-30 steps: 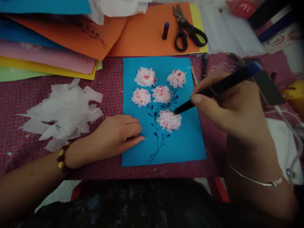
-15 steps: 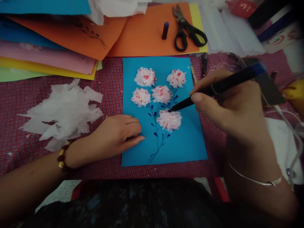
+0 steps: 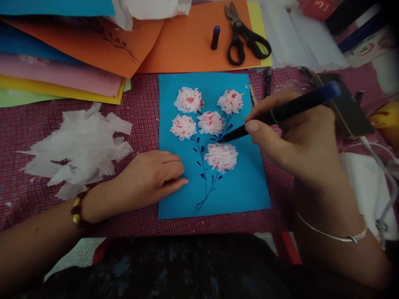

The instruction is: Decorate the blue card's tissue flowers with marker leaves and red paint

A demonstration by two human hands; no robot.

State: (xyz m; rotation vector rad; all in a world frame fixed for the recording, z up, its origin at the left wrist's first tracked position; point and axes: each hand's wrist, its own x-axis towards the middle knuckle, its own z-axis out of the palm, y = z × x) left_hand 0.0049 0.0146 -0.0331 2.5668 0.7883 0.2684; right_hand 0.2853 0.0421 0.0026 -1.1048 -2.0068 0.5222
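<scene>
On the red checked cloth (image 3: pixel 143 95), blue sheet (image 3: pixel 249 187) ahead of the person; right hand (image 3: pixel 307 143) holds black pen (image 3: pixel 294 108), tip at the upper edge of the lowest tissue flower (image 3: pixel 221 157).

Pen grip narrow, thumb against fingers; left hand (image 3: pixel 152 174) curled over sheet's left edge, can't tell if it holds anything. Judged best: light pressure, short strokes, tip clear of raised tissue to avoid snags; left hand steadying the sheet, off the drawn leaves (image 3: pixel 202 148). Around: white tissue pile (image 3: pixel 84 145) at left, coloured papers (image 3: pixel 62 74) behind it; scissors (image 3: pixel 237 27) and apparent pen cap (image 3: pixel 215 38) on orange sheet (image 3: pixel 187 37); white cable (image 3: pixel 370 148) at right. Room dim; speckled floor (image 3: pixel 71 255) and red furniture parts (image 3: pixel 289 248) below cloth edge.
</scene>
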